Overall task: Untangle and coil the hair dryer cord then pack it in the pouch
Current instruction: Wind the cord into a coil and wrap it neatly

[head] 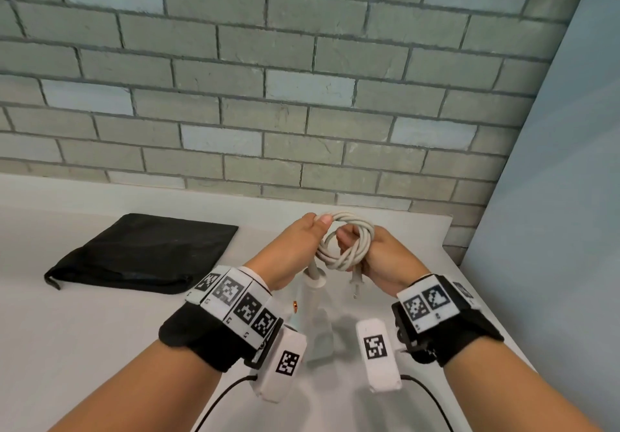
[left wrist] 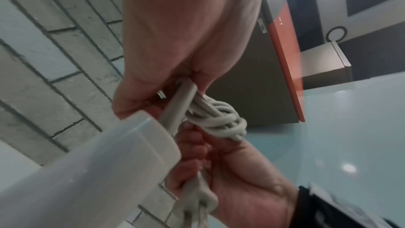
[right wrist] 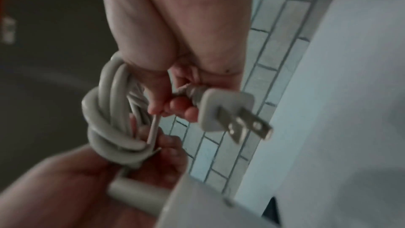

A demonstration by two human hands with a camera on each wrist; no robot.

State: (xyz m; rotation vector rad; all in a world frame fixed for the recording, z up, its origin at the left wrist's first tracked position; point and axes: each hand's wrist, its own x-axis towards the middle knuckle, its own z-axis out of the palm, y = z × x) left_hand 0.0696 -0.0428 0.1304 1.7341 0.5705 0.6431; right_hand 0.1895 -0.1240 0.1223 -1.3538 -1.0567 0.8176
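Both hands hold the coiled cord (head: 345, 243) above the table (head: 100, 331): the left hand (head: 303, 240) pinches the loops at the top, the right hand (head: 379, 257) is curled round their right side, with the plug (head: 355, 282) hanging below it. The hair dryer (head: 317, 300) hangs under the coil, long axis roughly vertical (its head is hard to make out). The pouch (head: 141, 253) lies flat at about nine o'clock from the hands, nearer the left one, its mouth seemingly along the near edge.
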